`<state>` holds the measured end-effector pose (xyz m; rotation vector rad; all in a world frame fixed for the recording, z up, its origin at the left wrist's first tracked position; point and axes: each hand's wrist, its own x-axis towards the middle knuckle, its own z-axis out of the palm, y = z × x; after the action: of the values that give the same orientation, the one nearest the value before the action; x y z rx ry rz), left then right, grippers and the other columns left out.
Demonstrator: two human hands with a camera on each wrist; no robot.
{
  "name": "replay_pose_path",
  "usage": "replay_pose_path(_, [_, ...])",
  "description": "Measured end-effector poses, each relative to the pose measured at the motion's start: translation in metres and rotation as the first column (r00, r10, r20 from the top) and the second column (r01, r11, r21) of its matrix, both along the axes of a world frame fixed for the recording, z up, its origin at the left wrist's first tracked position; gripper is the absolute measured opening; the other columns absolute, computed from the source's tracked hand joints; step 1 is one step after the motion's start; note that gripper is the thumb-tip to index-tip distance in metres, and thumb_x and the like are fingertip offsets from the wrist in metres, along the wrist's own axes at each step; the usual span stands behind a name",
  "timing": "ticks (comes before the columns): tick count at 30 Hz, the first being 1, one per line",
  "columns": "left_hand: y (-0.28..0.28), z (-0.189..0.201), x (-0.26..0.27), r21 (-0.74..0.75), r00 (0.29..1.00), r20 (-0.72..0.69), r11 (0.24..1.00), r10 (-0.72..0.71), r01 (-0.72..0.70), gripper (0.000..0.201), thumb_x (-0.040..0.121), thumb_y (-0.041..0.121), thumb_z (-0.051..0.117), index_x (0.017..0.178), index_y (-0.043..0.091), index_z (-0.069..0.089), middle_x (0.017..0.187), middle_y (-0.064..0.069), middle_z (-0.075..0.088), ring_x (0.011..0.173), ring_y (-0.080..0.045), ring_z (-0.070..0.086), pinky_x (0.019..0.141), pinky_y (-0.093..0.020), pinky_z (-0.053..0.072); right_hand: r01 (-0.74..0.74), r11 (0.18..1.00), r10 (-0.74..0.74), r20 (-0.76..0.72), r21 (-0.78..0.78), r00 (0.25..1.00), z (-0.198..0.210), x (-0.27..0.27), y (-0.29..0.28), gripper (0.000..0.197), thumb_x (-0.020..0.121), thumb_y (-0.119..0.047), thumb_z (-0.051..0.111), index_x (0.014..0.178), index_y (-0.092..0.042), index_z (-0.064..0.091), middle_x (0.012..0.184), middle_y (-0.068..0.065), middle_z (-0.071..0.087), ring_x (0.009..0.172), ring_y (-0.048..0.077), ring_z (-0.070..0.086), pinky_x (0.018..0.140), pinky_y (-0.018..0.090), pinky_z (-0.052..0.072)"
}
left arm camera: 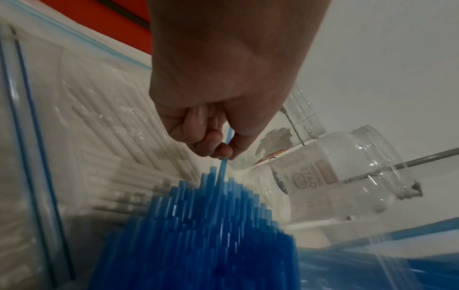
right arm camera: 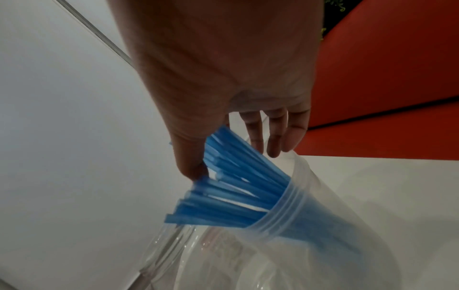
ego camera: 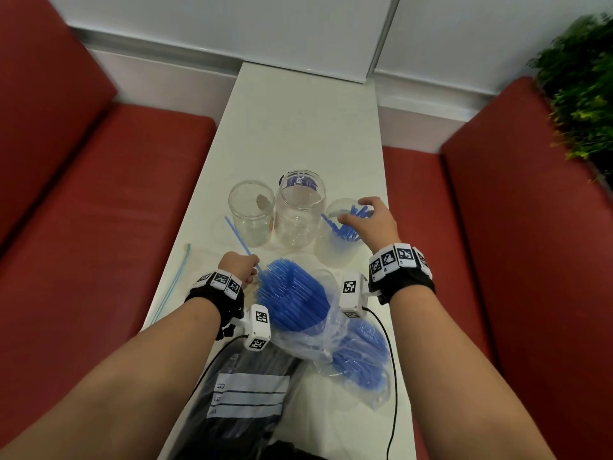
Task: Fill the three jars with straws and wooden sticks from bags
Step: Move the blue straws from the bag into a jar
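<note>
At the near end of the surface (ego camera: 298,127), my left hand (ego camera: 239,266) pinches one blue straw (ego camera: 239,240), its length slanting up-left toward the empty left jar (ego camera: 252,216). My right hand (ego camera: 368,220) rests relaxed over the straw-filled right jar (ego camera: 341,227).

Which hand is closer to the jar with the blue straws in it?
The right hand. It is over the jar, its fingers touching the straws inside. The left hand is apart, pinching one straw from the bag's bundle.
</note>
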<state>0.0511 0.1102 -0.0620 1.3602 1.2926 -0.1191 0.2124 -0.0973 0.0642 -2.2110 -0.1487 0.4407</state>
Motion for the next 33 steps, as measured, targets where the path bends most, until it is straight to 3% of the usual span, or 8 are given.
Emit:
replay_pose_path(6, [-0.016,0.022,-0.01,-0.057,0.982,0.163,0.994,0.097,-0.089,0.013,0.086,0.006,0.051,0.079,-0.005,0.052,0.063,-0.022,0.062,0.041,-0.022,0.043,0.038,-0.018,0.03,-0.092,0.995,0.09,0.055,0.032,0.994,0.027,-0.013,-0.007,0.102,0.075,-0.053,0.084,0.157,-0.03,0.027,0.16,0.01,0.03,0.148,0.029,0.028,0.119,0.051,0.031])
replay_pose_path(9, [-0.031,0.037,-0.019,-0.099,0.963,0.261,0.994,0.071,-0.047,0.007,0.088,0.004,0.051,0.085,-0.002,0.051,0.065,-0.023,0.064,0.039,-0.021,0.046,0.038,-0.02,0.032,0.034,0.981,-0.106,0.386,0.189,0.916,0.047,-0.032,-0.007,0.073,0.087,-0.044,0.075,0.15,-0.02,0.044,0.149,0.004,0.047,0.142,0.022,0.038,0.119,0.047,0.031])
replay_pose_path(12, [-0.046,0.054,-0.027,-0.116,0.928,0.37,0.99,-0.029,0.077,0.009,0.093,0.005,0.053,0.094,-0.003,0.054,0.067,-0.021,0.065,0.041,-0.021,0.052,0.036,-0.021,0.037,0.029,0.919,-0.308,0.671,0.392,0.675,0.065,-0.059,-0.002,0.025,0.092,-0.017,0.064,0.116,-0.015,0.068,0.109,-0.009,0.064,0.11,0.015,0.059,0.099,0.041,0.047])
replay_pose_path(13, [-0.05,0.06,-0.029,-0.104,0.912,0.403,0.987,-0.073,0.125,0.011,0.095,0.007,0.053,0.096,-0.004,0.056,0.067,-0.02,0.065,0.042,-0.02,0.054,0.036,-0.022,0.038,-0.051,0.917,-0.26,0.691,0.395,0.674,0.069,-0.068,0.003,0.019,0.092,-0.012,0.061,0.108,-0.015,0.07,0.1,-0.011,0.066,0.098,0.012,0.061,0.09,0.037,0.05])
replay_pose_path(17, [-0.061,0.084,-0.032,-0.005,0.827,0.525,0.972,-0.199,0.237,0.022,0.102,0.016,0.049,0.098,-0.004,0.059,0.068,-0.018,0.064,0.042,-0.018,0.055,0.036,-0.022,0.04,-0.431,0.88,0.308,0.451,0.2,0.838,0.062,-0.1,0.031,0.025,0.097,-0.015,0.06,0.12,-0.02,0.069,0.105,-0.006,0.072,0.093,0.005,0.066,0.076,0.011,0.044])
replay_pose_path(20, [-0.068,0.1,-0.032,0.142,0.756,0.538,0.924,-0.372,0.354,0.014,0.101,0.006,0.044,0.099,-0.002,0.055,0.068,-0.019,0.062,0.042,-0.019,0.055,0.035,-0.024,0.041,-0.54,0.837,0.52,0.18,0.088,0.835,0.041,-0.116,0.048,0.052,0.096,-0.028,0.067,0.145,-0.023,0.051,0.126,-0.003,0.065,0.107,0.008,0.061,0.086,0.015,0.046])
replay_pose_path(26, [-0.063,0.104,-0.044,0.214,0.705,0.368,0.793,-0.606,0.57,0.008,0.092,0.004,0.057,0.099,0.001,0.061,0.075,-0.015,0.069,0.049,-0.015,0.061,0.043,-0.024,0.046,-0.352,0.916,0.33,0.134,0.191,0.934,0.009,-0.122,0.044,0.018,0.104,-0.015,0.046,0.096,-0.011,0.062,0.077,0.009,0.065,0.081,0.031,0.066,0.079,0.042,0.052])
replay_pose_path(33, [-0.052,0.078,-0.067,0.145,0.823,0.152,0.836,-0.547,0.529,0.011,0.094,0.0,0.05,0.092,0.001,0.061,0.074,-0.014,0.063,0.042,-0.009,0.056,0.04,-0.019,0.045,-0.469,0.879,0.46,-0.114,-0.081,0.881,-0.035,-0.136,0.031,0.017,0.103,-0.01,0.047,0.101,-0.003,0.063,0.101,0.021,0.069,0.091,0.029,0.062,0.089,0.041,0.051])
